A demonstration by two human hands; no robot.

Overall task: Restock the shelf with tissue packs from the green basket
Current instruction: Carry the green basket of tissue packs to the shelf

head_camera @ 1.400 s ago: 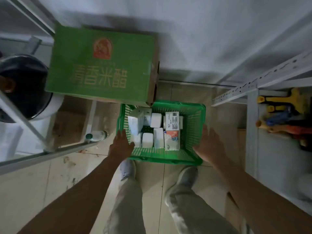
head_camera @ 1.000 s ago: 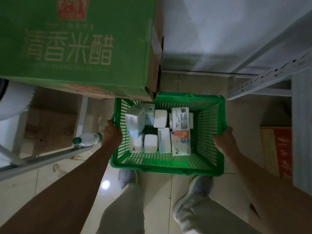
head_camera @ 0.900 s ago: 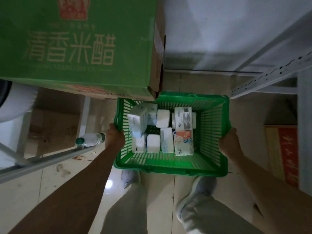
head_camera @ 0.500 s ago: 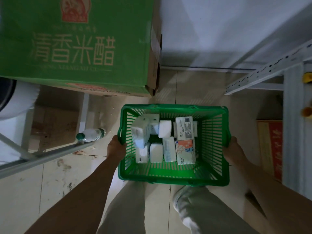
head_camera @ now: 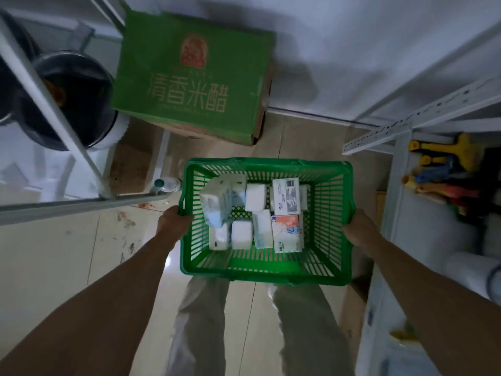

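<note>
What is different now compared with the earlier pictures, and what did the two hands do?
At first both hands were open, reaching toward the green plastic slatted basket on the floor. Then the left hand gripped its left rim and the right hand its right rim, and they lifted it, drawing it back above the person's legs. The white tissue packs inside kept their arrangement; the green cardboard box stayed put.

- A green basket [head_camera: 267, 272] is held above a tiled floor [head_camera: 67, 267], gripped at its left rim by the left hand [head_camera: 173, 222] and at its right rim by the right hand [head_camera: 359, 230].
- Tissue packs [head_camera: 241, 234] are seen lying inside the basket.
- A green carton [head_camera: 189, 77] is seen beyond it.
- A white shelf [head_camera: 401, 240] with coloured tools [head_camera: 444, 175] is seen to the right.
</note>
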